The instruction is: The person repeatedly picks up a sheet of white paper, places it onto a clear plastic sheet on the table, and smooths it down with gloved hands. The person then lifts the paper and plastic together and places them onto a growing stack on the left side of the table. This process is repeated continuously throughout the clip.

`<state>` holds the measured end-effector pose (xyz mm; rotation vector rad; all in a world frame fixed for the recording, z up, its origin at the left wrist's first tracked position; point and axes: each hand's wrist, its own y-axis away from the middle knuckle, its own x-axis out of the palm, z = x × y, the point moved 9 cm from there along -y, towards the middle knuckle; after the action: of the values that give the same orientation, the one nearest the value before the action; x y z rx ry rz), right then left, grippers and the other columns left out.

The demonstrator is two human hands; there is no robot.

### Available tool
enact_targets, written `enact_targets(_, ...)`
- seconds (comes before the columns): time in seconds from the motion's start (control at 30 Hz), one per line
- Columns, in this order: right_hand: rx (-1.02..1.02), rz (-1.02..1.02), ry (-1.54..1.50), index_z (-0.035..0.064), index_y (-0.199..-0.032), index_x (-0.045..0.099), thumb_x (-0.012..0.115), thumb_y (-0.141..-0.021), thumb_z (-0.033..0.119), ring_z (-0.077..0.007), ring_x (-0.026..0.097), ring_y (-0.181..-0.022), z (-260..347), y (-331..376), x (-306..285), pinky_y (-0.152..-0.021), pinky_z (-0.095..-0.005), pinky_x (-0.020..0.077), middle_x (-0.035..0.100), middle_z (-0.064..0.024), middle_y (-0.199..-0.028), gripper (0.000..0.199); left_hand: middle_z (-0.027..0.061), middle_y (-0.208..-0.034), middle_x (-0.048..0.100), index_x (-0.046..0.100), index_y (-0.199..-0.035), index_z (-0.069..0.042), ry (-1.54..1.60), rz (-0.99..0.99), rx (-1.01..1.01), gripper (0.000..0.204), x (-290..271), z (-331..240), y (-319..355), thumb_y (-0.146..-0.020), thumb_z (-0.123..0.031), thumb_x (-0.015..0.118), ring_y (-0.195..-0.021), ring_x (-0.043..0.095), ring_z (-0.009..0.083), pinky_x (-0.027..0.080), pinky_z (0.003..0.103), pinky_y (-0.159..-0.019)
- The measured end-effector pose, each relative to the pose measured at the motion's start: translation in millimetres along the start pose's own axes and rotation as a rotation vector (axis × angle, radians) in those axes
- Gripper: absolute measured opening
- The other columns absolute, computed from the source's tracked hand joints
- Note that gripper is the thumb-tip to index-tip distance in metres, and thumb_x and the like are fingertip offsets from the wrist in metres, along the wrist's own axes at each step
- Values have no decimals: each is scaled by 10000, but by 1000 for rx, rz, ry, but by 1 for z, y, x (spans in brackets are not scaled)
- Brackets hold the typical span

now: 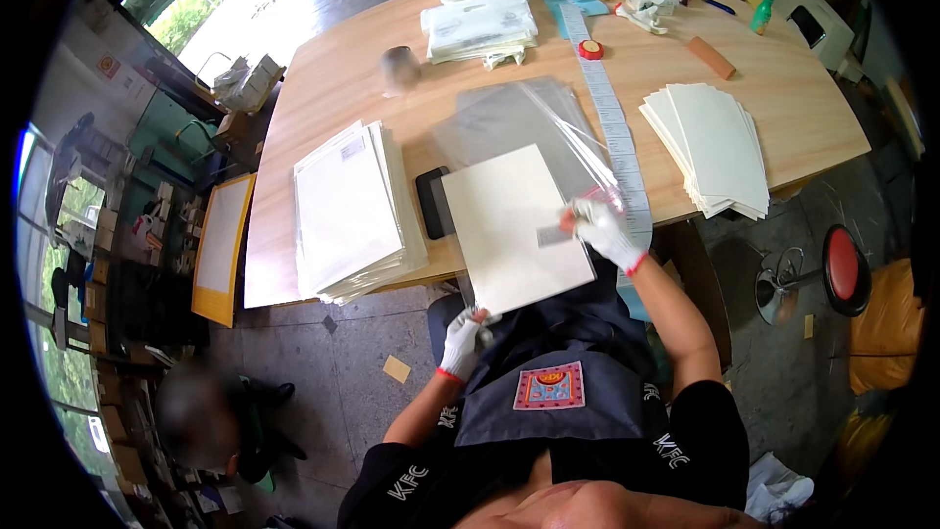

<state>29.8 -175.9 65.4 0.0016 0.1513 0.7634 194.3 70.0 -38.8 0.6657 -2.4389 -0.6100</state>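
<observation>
A white rectangular board (499, 216) lies tilted at the table's near edge, partly over my lap. My left hand (464, 341), in a white knit glove with bare fingertips, pinches its lower left corner. At the board's right side is my right hand (604, 232), gloved the same way, its fingers closed on a small greyish label (554, 235). The label is over the board's surface; whether it touches I cannot tell. Behind the board lies a pile of clear plastic bags (490, 118). A black phone (432, 202) is partly covered by the board's left edge.
Bagged boards (348, 206) are stacked at left, loose white boards (710, 147) at right. A long label strip (612, 118) runs across the table beside a red tape roll (590, 50). White packs (480, 24) stand at the back. Rightward is a red stool (845, 263); another person sits lower left.
</observation>
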Motion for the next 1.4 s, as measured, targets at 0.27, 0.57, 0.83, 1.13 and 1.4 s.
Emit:
enact_targets(0.27, 113, -88, 606, 85, -806, 656, 617, -781, 185, -153, 555, -679, 11, -101, -1, -628, -292, 432, 600, -61, -792, 110, 70, -779, 629, 540, -895, -44, 101, -47, -78, 171, -21, 38, 35, -873, -206, 589, -471, 492, 94, 441, 257, -456)
enact_targets(0.57, -155, -415, 795, 75, -829, 590, 676, -748, 264, -291, 592, -817, 46, -66, 2, -709, -381, 459, 614, -85, -937, 222, 62, -803, 622, 521, -984, -40, 151, 8, -38, 184, -16, 24, 39, -879, -182, 570, -491, 533, 106, 468, 261, -479)
enact_targets(0.83, 364, 156, 698, 76, -868, 622, 597, -830, 258, -195, 545, -508, -52, 81, 15, -472, -323, 422, 589, -64, -630, 187, 6, -846, 588, 437, -1236, 32, -160, 99, 291, 421, 24, -67, 44, -902, -209, 524, -625, 522, 61, 424, 186, -596)
enact_targets(1.13, 186, 341, -141, 10, -812, 575, 450, -853, 16, -51, 405, -419, 36, -25, 150, -414, -226, 346, 467, 15, -535, 132, 2, -702, 497, 587, -1090, 47, -598, -350, 1215, 281, -47, -236, 130, -858, -96, 518, -622, 467, 67, 384, 214, -544)
enact_targets(1.4, -3, 342, 324, 9, -701, 609, 598, -802, 474, -252, 590, -655, 68, -110, 240, -642, -369, 435, 601, -138, -662, 476, 168, -1115, 573, 491, -1265, -91, -1483, -1027, 990, 390, -192, -263, 71, -875, -95, 481, -935, 577, 157, 439, 278, -837)
